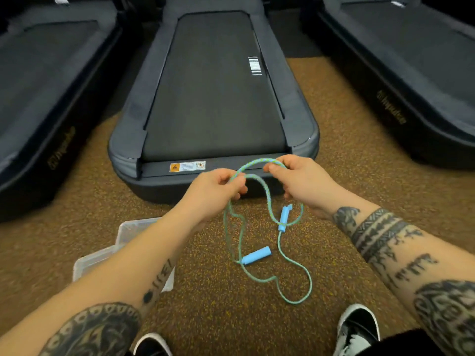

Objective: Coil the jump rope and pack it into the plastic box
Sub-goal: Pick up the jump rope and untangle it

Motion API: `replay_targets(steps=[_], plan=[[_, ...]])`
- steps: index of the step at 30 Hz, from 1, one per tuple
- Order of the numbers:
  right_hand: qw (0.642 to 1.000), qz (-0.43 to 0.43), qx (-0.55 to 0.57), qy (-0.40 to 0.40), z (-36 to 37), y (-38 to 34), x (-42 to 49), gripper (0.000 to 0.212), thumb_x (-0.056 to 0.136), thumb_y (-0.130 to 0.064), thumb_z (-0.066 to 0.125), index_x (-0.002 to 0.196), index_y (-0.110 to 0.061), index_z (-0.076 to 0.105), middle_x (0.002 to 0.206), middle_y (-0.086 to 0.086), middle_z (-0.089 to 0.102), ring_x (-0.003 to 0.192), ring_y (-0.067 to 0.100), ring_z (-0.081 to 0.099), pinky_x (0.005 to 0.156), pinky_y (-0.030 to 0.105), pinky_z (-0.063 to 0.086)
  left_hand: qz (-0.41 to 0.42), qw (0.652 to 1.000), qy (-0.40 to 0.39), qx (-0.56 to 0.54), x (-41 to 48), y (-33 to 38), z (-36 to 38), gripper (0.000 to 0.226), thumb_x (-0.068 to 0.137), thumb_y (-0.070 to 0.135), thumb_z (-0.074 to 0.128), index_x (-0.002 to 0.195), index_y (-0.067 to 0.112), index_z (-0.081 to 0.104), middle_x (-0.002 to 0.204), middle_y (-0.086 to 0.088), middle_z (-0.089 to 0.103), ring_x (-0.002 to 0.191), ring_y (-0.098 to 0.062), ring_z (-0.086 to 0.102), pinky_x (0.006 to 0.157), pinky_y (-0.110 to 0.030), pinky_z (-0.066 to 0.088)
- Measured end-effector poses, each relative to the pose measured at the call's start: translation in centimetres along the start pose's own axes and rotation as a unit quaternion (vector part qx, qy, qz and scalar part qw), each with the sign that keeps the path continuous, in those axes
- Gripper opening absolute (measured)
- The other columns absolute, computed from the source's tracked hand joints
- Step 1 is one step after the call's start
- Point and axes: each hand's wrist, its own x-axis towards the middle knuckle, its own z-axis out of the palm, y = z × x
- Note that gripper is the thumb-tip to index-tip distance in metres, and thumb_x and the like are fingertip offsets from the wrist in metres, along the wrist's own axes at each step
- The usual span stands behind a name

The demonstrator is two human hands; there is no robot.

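Speckled gym carpet point(334, 140) below, both your left hand point(218, 187) and right hand point(295, 176) pinch the jump rope point(257, 163); keep loops even-sized.

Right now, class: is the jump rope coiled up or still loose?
Loose. The jump rope dangles in uneven loops from both hands, its two blue handles hanging free above the carpet.

Both hands point(217, 187) point(299, 179) raised, fingers pinched
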Motion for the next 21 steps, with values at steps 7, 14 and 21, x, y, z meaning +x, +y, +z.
replay_targets(steps=[7, 14, 21], plan=[[0.992, -0.045, 0.086, -0.080, 0.6, -2.5, -0.3, 0.014, 0.096, -0.018, 0.053, 0.107, -0.022, 0.062, 0.055, -0.019, 0.056, 0.053, 0.001, 0.043, 0.058, 0.026, 0.030, 0.047, 0.999, -0.010, -0.004, -0.8, 3.1, 0.2, 0.018, 0.099, 0.029, 0.054, 0.094, 0.019, 0.067, 0.083, -0.008, 0.071, 0.081, -0.025, 0.072, 0.092, -0.049, 0.053], [0.994, -0.071, 0.053, -0.061, -3.0, -1.2, 0.9, 0.021, 0.100, -0.024, 0.049, 0.094, -0.027, 0.069, 0.075, 0.011, 0.046, 0.061, 0.013, 0.043, 0.067, 0.036, 0.040, 0.053, 0.911, 0.079, -0.401, 1.9, 4.9, -7.7, 0.023, 0.103, 0.030, 0.044, 0.085, 0.025, 0.058, 0.060, 0.009, 0.053, 0.066, -0.013, 0.061, 0.086, -0.053, 0.055], [0.980, -0.099, -0.017, 0.173, -8.5, -2.6, 2.8, 0.022, 0.090, -0.044, 0.053, 0.076, -0.034, 0.066, 0.063, -0.007, 0.049, 0.060, 0.015, 0.046, 0.065, 0.040, 0.044, 0.037, 0.831, 0.190, -0.521, 2.7, 2.4, -15.2, 0.032, 0.100, 0.044, 0.045, 0.077, 0.028, 0.061, 0.061, 0.012, 0.055, 0.065, -0.011, 0.064, 0.090, -0.052, 0.051]])
